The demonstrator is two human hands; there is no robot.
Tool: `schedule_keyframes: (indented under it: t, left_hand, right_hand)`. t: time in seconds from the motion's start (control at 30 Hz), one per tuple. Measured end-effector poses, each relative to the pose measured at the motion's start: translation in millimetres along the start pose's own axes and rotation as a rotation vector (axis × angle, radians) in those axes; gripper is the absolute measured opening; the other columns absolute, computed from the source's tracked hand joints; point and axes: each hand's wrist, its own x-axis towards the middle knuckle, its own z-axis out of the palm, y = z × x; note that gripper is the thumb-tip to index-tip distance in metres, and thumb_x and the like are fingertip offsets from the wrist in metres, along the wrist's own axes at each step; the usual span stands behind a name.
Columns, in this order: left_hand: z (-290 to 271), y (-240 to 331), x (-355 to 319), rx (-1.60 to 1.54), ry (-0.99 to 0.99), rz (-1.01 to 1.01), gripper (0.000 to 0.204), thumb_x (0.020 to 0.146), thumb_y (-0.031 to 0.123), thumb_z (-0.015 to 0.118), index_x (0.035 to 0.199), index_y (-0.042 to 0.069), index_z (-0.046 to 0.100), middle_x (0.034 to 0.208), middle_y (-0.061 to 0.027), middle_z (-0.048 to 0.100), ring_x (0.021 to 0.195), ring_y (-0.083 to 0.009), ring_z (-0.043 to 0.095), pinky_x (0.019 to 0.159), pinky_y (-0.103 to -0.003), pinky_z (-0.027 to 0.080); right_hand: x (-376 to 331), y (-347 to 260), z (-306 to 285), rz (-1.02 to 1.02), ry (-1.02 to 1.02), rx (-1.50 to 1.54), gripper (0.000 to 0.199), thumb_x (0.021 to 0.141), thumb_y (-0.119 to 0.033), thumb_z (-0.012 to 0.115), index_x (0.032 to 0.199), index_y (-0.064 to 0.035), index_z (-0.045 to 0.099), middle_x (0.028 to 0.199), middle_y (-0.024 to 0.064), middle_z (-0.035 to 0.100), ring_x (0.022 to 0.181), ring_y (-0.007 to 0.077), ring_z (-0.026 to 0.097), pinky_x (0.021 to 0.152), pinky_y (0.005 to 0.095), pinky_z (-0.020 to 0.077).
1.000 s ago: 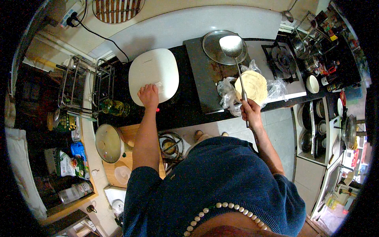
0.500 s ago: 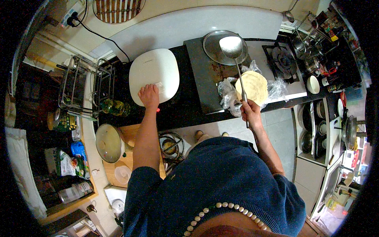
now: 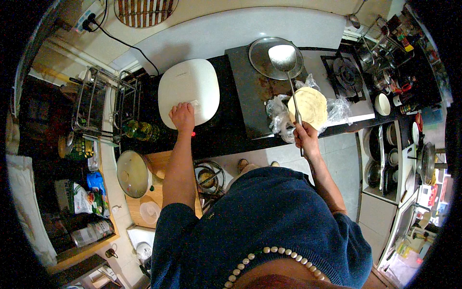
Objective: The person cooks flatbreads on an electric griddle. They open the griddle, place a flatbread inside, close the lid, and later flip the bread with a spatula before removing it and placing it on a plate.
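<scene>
My left hand (image 3: 182,117) rests with bent fingers on the front part of a rounded white appliance lid (image 3: 189,86). A small whitish piece (image 3: 194,103), perhaps folded tissue, shows beside its fingers; how it is gripped is hidden. A red light (image 3: 193,134) glows at the appliance's front edge. In my right hand (image 3: 306,136) is the handle of a metal spatula (image 3: 283,58), its wide blade pointing away from me over a glass lid (image 3: 260,56). Beneath and beside the handle lies a stack of pale round flatbreads (image 3: 310,108) on crumpled clear plastic (image 3: 280,115).
The gas burner (image 3: 346,74) and a white bowl (image 3: 382,104) are to the right. A wire rack (image 3: 96,103) and an oil bottle (image 3: 139,130) stand at the left. Nearer me, a lidded pan (image 3: 133,174) sits on a wooden surface (image 3: 156,195). A black cord (image 3: 122,42) runs along the wall.
</scene>
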Motion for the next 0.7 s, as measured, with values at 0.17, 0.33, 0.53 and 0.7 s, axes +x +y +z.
schedule_keyframes:
  t: [0.17,0.33,0.53,0.7]
  left_hand:
    - [0.1,-0.1,0.0,0.000,0.010,0.004,0.030,0.089,0.026,0.043,0.081,0.008,0.065,0.088,-0.0052,0.061,0.088,-0.0261,0.053,0.086,-0.040,0.035]
    - [2.2,-1.4,-0.4,-0.012,0.038,0.018,0.030,0.089,0.027,0.043,0.080,0.008,0.064,0.087,-0.0052,0.061,0.087,-0.0258,0.054,0.086,-0.040,0.035]
    - [4.6,-2.8,-0.2,0.007,-0.001,0.007,0.030,0.089,0.028,0.043,0.081,0.008,0.065,0.089,-0.0056,0.062,0.089,-0.0259,0.054,0.087,-0.040,0.035]
    - [1.8,-0.5,0.8,0.025,-0.055,-0.010,0.031,0.090,0.028,0.042,0.084,0.008,0.065,0.091,-0.0059,0.062,0.092,-0.0260,0.054,0.089,-0.041,0.034]
  right_hand:
    - [-0.1,0.7,1.7,-0.018,0.015,-0.027,0.023,0.093,-0.023,0.052,0.098,-0.0007,0.056,0.060,-0.0022,0.046,0.042,0.0061,0.038,0.035,0.0220,0.0284]
    - [0.3,-0.2,1.0,-0.008,-0.005,-0.020,0.021,0.093,-0.022,0.051,0.096,-0.0014,0.056,0.058,-0.0025,0.046,0.041,0.0062,0.038,0.035,0.0219,0.0291]
    - [2.8,5.9,-2.6,-0.006,-0.031,-0.018,0.026,0.093,-0.024,0.051,0.104,-0.0007,0.053,0.063,-0.0016,0.045,0.042,0.0043,0.034,0.036,0.0202,0.0245]
    - [1.8,4.8,-1.5,0.000,-0.020,-0.018,0.025,0.093,-0.024,0.051,0.104,-0.0007,0.053,0.062,-0.0018,0.045,0.042,0.0046,0.034,0.036,0.0204,0.0245]
